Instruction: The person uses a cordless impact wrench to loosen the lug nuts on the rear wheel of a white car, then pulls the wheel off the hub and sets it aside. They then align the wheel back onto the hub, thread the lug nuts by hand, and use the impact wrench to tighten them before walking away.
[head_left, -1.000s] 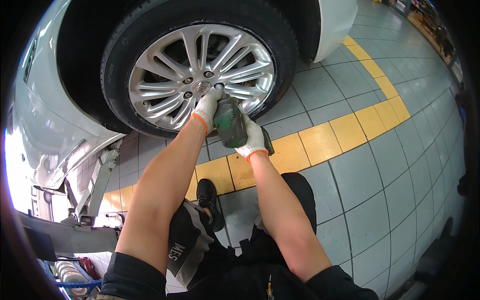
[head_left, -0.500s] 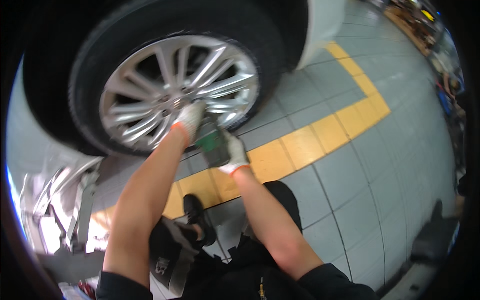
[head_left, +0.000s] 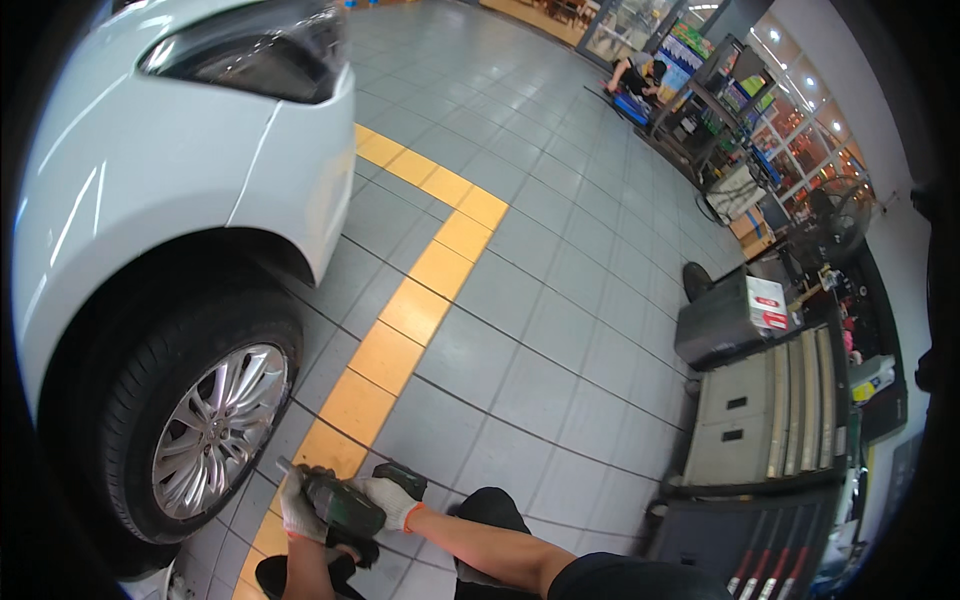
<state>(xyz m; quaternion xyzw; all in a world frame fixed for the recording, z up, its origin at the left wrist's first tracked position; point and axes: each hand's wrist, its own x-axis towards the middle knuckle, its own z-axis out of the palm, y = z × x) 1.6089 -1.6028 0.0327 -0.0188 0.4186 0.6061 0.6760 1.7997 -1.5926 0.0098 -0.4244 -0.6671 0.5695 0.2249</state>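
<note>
A green-and-black cordless impact wrench [head_left: 345, 507] is held low in front of me, its silvery socket end pointing up and left. My right hand [head_left: 388, 498], in a white knit glove with an orange cuff, wraps round the handle, between the motor body and the battery. In a matching glove, my left hand [head_left: 302, 508] closes on the front of the tool just behind the socket. To the left stands the car wheel [head_left: 222, 430], a silver multi-spoke rim in a black tire. The socket is apart from the wheel.
The white car [head_left: 200, 150] fills the left side. A yellow floor stripe [head_left: 410, 305] bends across grey tiles. Grey tool cabinets [head_left: 745, 405] line the right, with a standing fan [head_left: 835, 215] behind. Another person [head_left: 640, 78] crouches far off beside a machine.
My view has swung up and to the right, bringing the cabinets and far floor in. The impact wrench has come away from the wheel's hub, still in both hands.
</note>
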